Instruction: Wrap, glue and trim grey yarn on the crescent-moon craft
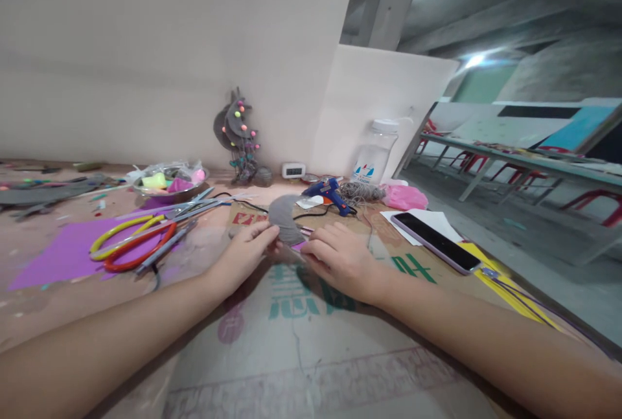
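Note:
A grey crescent moon (pixel 282 217), seemingly wrapped in yarn, is held up over the cardboard between my hands. My left hand (pixel 253 244) is closed, pinching the crescent's lower left edge between thumb and fingers. At the crescent's lower right tip, my right hand (pixel 343 258) has its fingers bent together on a small purple piece (pixel 299 246). Whether those fingers also grip the crescent is hidden. Just behind the hands, a blue hot glue gun (pixel 329 193) lies beside a heap of grey yarn (pixel 362 191).
Scissors with yellow and red handles (pixel 140 245) lie on purple paper (pixel 53 257) at left. Behind them stands a metal bowl (pixel 182 195). A finished-looking moon ornament (pixel 236 127) leans on the board. At right are a bottle (pixel 376 150), a phone (pixel 436 242) and yellow paper (pixel 515 293).

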Available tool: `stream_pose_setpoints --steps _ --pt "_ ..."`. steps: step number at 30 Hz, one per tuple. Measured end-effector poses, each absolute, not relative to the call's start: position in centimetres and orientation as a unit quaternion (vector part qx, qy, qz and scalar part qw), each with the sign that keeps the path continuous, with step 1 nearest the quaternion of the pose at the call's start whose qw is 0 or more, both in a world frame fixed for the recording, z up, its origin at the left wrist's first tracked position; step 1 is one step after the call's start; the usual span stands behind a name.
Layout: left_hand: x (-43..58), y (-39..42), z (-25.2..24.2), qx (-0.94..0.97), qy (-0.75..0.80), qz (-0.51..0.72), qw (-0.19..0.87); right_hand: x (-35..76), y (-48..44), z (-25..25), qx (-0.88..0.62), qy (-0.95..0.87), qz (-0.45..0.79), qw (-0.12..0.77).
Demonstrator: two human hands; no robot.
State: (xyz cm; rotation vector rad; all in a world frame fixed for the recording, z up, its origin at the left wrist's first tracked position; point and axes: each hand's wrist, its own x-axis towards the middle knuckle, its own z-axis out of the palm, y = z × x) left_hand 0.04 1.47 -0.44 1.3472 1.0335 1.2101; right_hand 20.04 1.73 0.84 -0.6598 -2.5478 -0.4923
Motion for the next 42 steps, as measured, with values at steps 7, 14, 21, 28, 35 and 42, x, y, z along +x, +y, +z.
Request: stream_pose_setpoints --steps 7,14,21,28,35,42 --pt "0.1 1.4 0.4 0.543 0.43 0.493 0.527 21.4 2.4 5.1 -0.295 -0.914 -0.032 0.277" --pt "0.3 1.1 0.0 0.5 0.408 0.531 0.549 26.7 10.5 3.2 -0.532 -0.763 0.075 0.359" --pt "0.2 1.7 -0.5 0.503 0.406 0.523 0.555 27.3 13.5 0.3 -0.558 -0.759 0.115 0.314" --pt "0.1 2.2 -0.9 0.54 0.422 0.519 0.511 24.7 15.6 0.5 -0.596 -0.754 0.076 0.265" --pt "-0.1 2.8 -1.8 0.58 0.42 0.51 0.477 23.7 16.0 1.4 -0.632 -0.735 0.067 0.237" --pt "0.0 2.2 -1.1 0.587 0.416 0.497 0.485 24.9 14.5 2.1 -0.586 -0.689 0.277 0.325"
